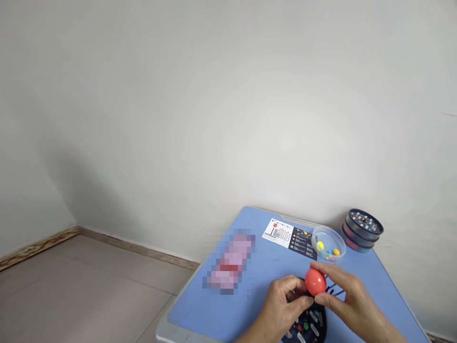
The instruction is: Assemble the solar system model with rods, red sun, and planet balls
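My right hand (344, 290) grips a shiny orange-red ball (315, 282) between the thumb below and the fingers on top. Close against its left side, my left hand (287, 300) has thumb and index finger pinched together; whatever sits between them is hidden. Under both hands lies a black round piece (307, 324) printed with small coloured planets and pale labels, partly covered by my left hand. Several thin dark rods (333, 288) show behind the ball, between my right hand's fingers and thumb.
On the blue table (200, 305), a clear round tub (344, 250) holds several small coloured balls. Beside it are a printed instruction sheet (280, 233) and a round dark-rimmed stacked container (362, 231). A pixelated pink item (237, 250) lies to the left. A wall stands behind.
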A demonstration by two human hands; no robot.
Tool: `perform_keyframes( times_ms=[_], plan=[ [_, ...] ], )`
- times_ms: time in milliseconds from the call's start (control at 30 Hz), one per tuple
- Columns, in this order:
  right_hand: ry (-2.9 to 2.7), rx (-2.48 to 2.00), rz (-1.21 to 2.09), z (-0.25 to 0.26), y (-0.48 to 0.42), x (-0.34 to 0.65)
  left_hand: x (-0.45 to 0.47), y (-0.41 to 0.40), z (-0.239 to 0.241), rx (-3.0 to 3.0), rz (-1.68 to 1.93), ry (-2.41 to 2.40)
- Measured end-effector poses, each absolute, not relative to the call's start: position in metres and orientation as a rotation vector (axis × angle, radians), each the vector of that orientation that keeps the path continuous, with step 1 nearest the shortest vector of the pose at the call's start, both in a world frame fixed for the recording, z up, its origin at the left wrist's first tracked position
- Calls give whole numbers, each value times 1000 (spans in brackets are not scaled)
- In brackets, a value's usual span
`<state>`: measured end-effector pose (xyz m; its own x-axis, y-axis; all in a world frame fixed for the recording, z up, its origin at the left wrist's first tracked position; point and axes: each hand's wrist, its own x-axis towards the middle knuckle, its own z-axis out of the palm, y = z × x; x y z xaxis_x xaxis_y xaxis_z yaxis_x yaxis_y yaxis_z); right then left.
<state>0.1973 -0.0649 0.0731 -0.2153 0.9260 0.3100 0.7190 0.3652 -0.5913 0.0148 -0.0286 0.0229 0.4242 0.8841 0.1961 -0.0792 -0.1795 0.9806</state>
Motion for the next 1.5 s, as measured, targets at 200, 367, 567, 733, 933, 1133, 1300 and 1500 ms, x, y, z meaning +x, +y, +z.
perform_keyframes(
  times_ms=[200, 367, 567, 733, 933, 1133, 1300, 1500],
  plan=[
    [-2167, -1273, 132, 66, -68, 200, 14, -29, 23, 1517, 1032, 743],
    [-2265, -1173, -44, 69, -70, 195, 15, -30, 25, 1501, 1039, 739],
    [-2305, -1134, -41, 74, -70, 192, 16, -29, 23, 1517, 1049, 725],
    [-2291, -1142, -48, 72, -68, 193, 16, -28, 22, 1532, 1057, 715],
    [-2327, -1126, -48, 73, -67, 191, 16, -28, 22, 1527, 1055, 719],
    [-2304, -1048, -80, 69, -65, 193, 20, -27, 18, 1443, 1039, 731],
    [-2342, -1056, 3, 65, -63, 197, 20, -26, 14, 1452, 1061, 759],
    [-2205, -1291, 214, 77, -79, 216, 16, -28, 20, 1454, 988, 805]
  ],
)
